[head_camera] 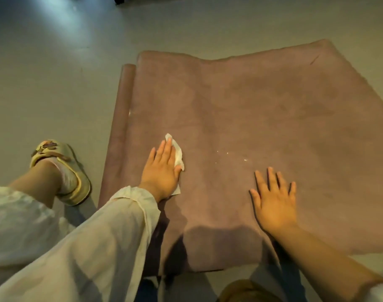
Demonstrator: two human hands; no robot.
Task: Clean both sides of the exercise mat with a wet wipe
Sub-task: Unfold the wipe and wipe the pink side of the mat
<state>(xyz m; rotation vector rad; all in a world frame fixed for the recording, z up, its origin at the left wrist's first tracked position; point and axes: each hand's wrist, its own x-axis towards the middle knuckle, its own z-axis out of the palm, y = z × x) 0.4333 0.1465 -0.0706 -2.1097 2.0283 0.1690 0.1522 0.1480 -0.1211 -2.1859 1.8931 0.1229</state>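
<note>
You have one exercise mat (262, 118), one wet wipe (178, 154) and two hands in view, plus one slippered foot (62, 171) on the floor (55, 73) off the mat's left edge.

The mat is a dusty mauve sheet with a soft, matte, suede-like face, spread flat on the smooth grey floor. Its left edge curls into a narrow roll (126, 88), and its far edge runs unevenly, with rounded corners. Darker, damp-looking patches mottle the middle and far part, and a few small bright droplets (230, 154) glint near the centre. The near edge lies in shadow.

The wipe is a thin white sheet, crumpled, lying on the mat near its left edge. Your left hand (162, 171) lies flat on top of it, fingers straight and together, palm pressing it down; white corners peek out beyond the fingertips and beside the wrist. A loose, pale, thin-fabric sleeve (112, 225) covers that arm.

Your right hand (273, 203) rests palm-down on the bare mat closer to the near edge, fingers spread and straight, holding nothing, well apart from the wipe.

The slipper is pale yellow with small brown decorations.
</note>
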